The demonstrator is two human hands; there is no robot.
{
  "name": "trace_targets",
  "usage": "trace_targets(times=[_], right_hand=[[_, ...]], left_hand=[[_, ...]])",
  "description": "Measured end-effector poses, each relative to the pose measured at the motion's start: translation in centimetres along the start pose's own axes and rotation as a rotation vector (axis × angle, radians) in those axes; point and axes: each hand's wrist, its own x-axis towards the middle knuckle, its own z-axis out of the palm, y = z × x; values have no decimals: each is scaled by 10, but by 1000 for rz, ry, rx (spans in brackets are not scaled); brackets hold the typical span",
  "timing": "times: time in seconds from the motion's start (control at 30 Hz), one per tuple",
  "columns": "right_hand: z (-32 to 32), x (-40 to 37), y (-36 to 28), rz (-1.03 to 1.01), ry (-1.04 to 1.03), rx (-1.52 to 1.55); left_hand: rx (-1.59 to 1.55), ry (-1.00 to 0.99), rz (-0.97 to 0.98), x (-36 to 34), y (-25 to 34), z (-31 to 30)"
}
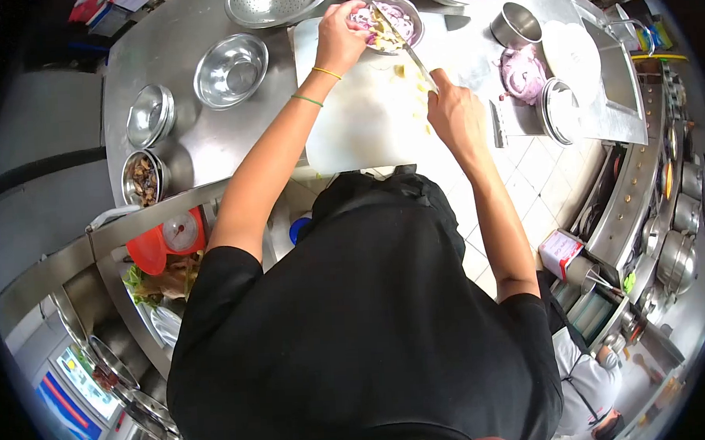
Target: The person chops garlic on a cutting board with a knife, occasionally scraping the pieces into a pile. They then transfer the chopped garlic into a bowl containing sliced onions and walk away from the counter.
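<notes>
My right hand (pixel 456 109) is closed round the handle of a kitchen knife (pixel 413 54). Its long blade slants up across a metal bowl (pixel 418 38) of sliced red onion (pixel 395 17) and yellowish pieces (pixel 381 38). At the bowl's left side is my left hand (pixel 340 38), fingers bent over the rim and apparently gripping it; the fingertips are partly hidden. Below the bowl lies a white cutting board (pixel 348 126), with small yellow pieces (pixel 419 91) scattered near my right hand.
Metal bowls (pixel 232 72) and a colander (pixel 276 5) stand to the left. On the right are a steel pot (pixel 516 26), a bundle of pinkish onions (pixel 523 75), a white round board (pixel 573 57) and a sink (pixel 617 67). Another person (pixel 591 379) is at lower right.
</notes>
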Motion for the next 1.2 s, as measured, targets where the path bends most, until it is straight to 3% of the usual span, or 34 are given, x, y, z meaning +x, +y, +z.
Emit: trace_targets(times=[0.07,0.13,0.17,0.2,0.23,0.33,0.37,0.57,0.6,0.73,0.8,0.93,1.1,1.2], right_hand=[[2,13,13,-9,4,-4],[10,21,34,-77,20,116],[4,28,38,-93,26,123],[-5,34,40,54,-177,410],[-11,39,43,203,-389,692],[-19,44,58,196,-510,947],[-18,46,70,161,-565,946],[-54,29,120,185,-614,862],[-61,21,132,198,-582,836],[-70,-11,197,190,-481,882],[-81,-35,210,210,-424,920],[-72,-65,241,300,-392,955],[-72,-72,222,326,-413,973],[-65,-70,213,278,-475,999]], left_hand=[[51,53,17,-6,9,2],[261,123,387,-29,13,10],[304,12,453,-41,19,17],[348,-100,516,-53,27,23],[650,-345,408,-63,36,27],[817,-326,309,-54,27,44],[794,-241,331,-45,15,47],[990,-227,162,-19,-1,35],[925,-118,211,-22,11,39],[599,-70,268,-59,41,68],[471,-329,147,-92,52,91],[627,-450,60,-106,43,116],[739,-404,114,-95,25,137],[529,-235,76,-106,33,124]])
